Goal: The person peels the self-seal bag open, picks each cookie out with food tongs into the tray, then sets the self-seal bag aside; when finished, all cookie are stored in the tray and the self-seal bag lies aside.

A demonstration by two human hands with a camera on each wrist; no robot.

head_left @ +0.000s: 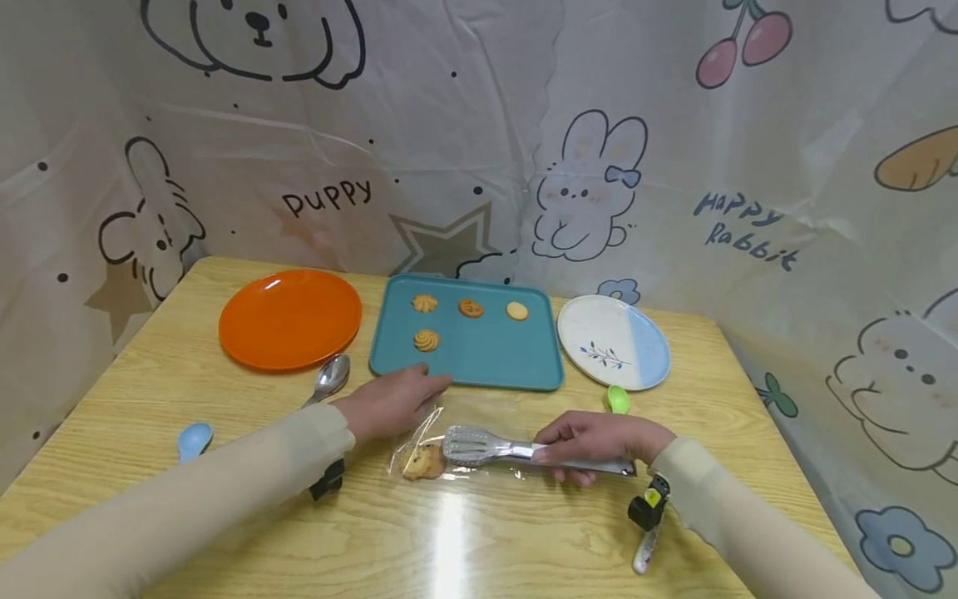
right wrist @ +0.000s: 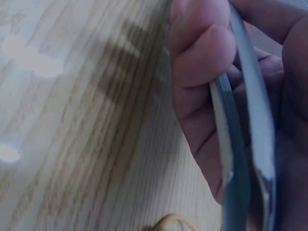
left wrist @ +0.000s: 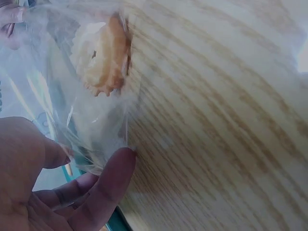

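My right hand (head_left: 595,441) grips metal serving tongs (head_left: 516,450); both tong arms (right wrist: 255,110) run through the fingers in the right wrist view. The slotted head of the tongs lies at a clear plastic bag (head_left: 407,441), close to a golden cookie (head_left: 425,462). Through the film, the left wrist view shows this cookie (left wrist: 101,55) with its ridged edge. My left hand (head_left: 392,402) holds the bag's edge between thumb and fingers, just in front of the teal tray (head_left: 494,374). Whether the tong tips touch the cookie is unclear.
Several cookies lie on the teal tray. An orange plate (head_left: 292,320) stands left of it, a white-and-blue plate (head_left: 614,341) right. A metal spoon (head_left: 331,376), a blue spoon (head_left: 195,439), a green spoon (head_left: 617,399) and a white handle (head_left: 646,553) lie around the arms.
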